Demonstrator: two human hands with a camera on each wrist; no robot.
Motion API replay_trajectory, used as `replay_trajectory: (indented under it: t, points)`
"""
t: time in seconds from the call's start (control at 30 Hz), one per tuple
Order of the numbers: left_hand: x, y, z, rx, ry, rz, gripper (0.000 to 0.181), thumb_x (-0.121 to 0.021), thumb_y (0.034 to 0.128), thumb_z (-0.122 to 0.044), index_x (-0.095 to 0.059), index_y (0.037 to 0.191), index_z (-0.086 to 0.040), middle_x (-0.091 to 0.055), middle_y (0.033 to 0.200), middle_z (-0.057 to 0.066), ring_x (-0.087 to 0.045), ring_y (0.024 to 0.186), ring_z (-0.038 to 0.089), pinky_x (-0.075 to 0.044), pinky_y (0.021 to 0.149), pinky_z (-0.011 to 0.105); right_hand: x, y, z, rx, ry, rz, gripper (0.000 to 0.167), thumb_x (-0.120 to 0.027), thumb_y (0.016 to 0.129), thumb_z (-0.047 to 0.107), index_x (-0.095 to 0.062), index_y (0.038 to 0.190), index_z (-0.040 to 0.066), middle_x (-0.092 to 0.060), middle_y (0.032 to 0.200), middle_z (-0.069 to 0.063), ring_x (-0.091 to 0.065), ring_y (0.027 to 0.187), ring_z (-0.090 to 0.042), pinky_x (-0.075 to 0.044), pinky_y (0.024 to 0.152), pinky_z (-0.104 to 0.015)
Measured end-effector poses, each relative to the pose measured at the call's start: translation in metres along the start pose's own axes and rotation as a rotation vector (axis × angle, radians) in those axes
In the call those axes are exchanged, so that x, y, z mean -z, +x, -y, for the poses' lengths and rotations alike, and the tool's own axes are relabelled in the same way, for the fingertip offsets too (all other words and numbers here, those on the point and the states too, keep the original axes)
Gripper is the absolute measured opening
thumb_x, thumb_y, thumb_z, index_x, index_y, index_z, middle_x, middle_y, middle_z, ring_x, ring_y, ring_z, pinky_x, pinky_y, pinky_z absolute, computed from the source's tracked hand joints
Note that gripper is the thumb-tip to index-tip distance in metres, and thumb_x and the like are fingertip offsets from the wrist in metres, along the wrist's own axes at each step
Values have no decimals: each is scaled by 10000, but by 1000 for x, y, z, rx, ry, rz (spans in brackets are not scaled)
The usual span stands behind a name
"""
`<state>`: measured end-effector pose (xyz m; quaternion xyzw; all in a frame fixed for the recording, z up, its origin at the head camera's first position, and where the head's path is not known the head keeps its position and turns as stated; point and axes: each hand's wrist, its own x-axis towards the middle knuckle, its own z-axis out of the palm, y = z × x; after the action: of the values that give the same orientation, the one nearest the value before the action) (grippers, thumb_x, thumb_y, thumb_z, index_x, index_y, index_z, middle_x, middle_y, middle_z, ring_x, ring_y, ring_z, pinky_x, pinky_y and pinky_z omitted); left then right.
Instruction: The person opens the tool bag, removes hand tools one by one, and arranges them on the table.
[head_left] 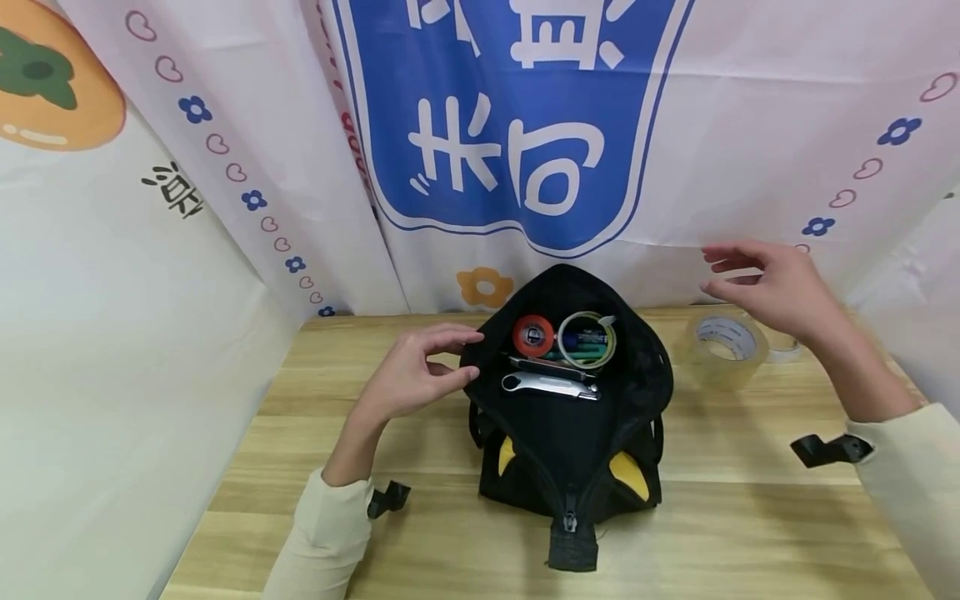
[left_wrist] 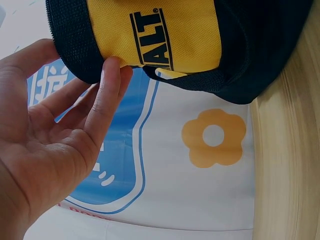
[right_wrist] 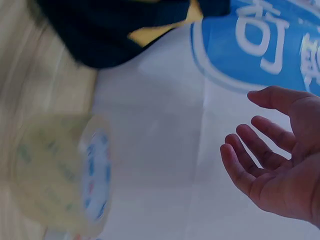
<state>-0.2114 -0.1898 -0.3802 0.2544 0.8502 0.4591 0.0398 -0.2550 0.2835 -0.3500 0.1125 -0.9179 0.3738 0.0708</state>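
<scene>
A black and yellow tool bag stands on the table with its zipped mouth spread wide. My left hand pinches the left edge of that mouth; the left wrist view shows the fingers at the black rim and yellow side. Inside lie a red roll of tape, a pale tape ring, a silver utility knife and several pen-like items, partly covered. Holding nothing, my right hand hovers with loosely bent fingers above a large roll of clear packing tape, apart from it.
Another, smaller tape roll sits partly hidden behind the packing tape. A printed white cloth hangs along the back of the wooden table. The bag's zip end points toward the front.
</scene>
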Motion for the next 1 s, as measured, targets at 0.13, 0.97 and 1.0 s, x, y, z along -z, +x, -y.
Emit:
replay_trajectory:
  t: [0.13, 0.97, 1.0]
  points:
    - [-1, 0, 0, 5, -6, 0, 420, -793, 958, -113, -726, 1370, -58, -681, 1454, 120, -703, 1221, 324, -672, 890, 299, -7, 2, 23, 35, 26, 16, 489, -776, 1004, 214, -647, 1445, 49, -685, 1399, -219, -679, 1135, -118, -442, 827, 61]
    - [1, -1, -1, -9, -8, -3, 428, -790, 959, -86, -716, 1378, -38, -666, 1472, 148, -699, 1221, 350, -671, 890, 297, -60, 19, 99, 230, 97, 263, 473, -779, 968, 62, -663, 1427, 61, -673, 1437, -166, -682, 1274, -345, -600, 1076, -541]
    - [0, -1, -1, -6, -9, -3, 428, -790, 958, -86, -716, 1378, -37, -665, 1474, 148, -697, 1224, 352, -671, 889, 296, -63, 20, 98, 237, 97, 266, 470, -781, 967, 60, -664, 1422, 57, -677, 1429, -164, -685, 1268, -343, -607, 1067, -531]
